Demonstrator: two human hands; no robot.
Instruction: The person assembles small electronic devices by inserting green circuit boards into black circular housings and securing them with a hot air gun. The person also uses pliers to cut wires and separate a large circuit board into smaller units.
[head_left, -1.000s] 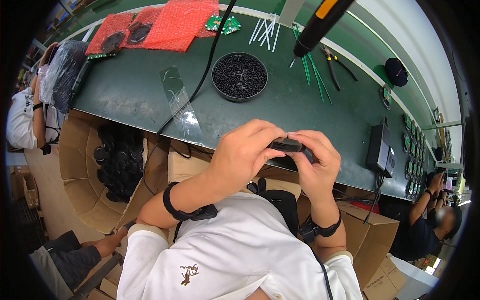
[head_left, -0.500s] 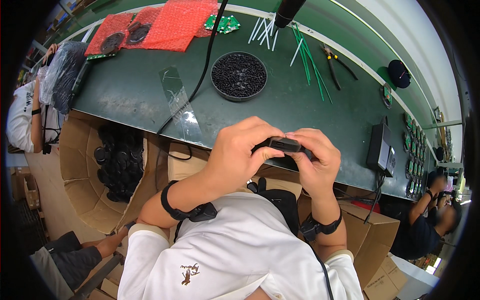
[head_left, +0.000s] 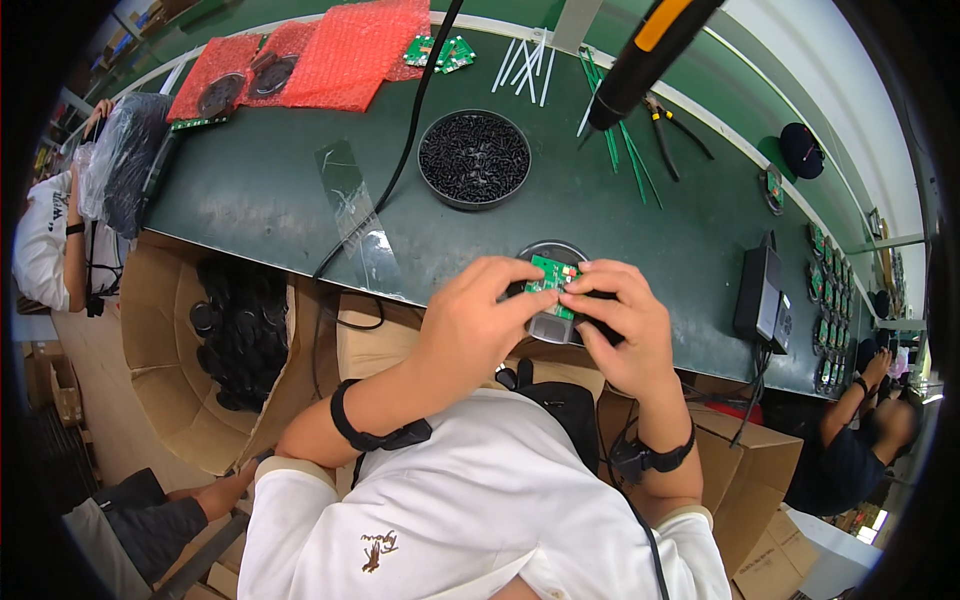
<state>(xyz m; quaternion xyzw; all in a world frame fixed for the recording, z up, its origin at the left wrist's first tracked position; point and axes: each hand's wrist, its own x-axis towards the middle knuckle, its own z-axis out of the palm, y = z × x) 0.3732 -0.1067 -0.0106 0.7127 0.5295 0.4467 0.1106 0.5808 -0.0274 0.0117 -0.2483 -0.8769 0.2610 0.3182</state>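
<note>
At the near edge of the bench, a green circuit board [head_left: 547,284] sits in a black round plastic housing [head_left: 553,328], tilted so its inner face shows. My left hand [head_left: 483,312] pinches the left side of the board with thumb and forefinger. My right hand [head_left: 628,322] curls around the right side of the housing, its fingertips touching the board's edge. Fingers cover part of both pieces. Beyond them stands a round dish [head_left: 474,160] full of small black parts.
A black electric screwdriver [head_left: 650,65] hangs above the bench. Pliers [head_left: 662,135], green sticks [head_left: 634,160], white sticks [head_left: 525,68] and red bubble wrap [head_left: 350,60] lie at the back. A black box-shaped device [head_left: 760,295] stands right. A carton [head_left: 165,370] of black round parts sits left.
The housing has turned from edge-on to face-up, showing the circuit board inside. My fingers have shifted onto the board. The hanging screwdriver has swung lower and to the right.
</note>
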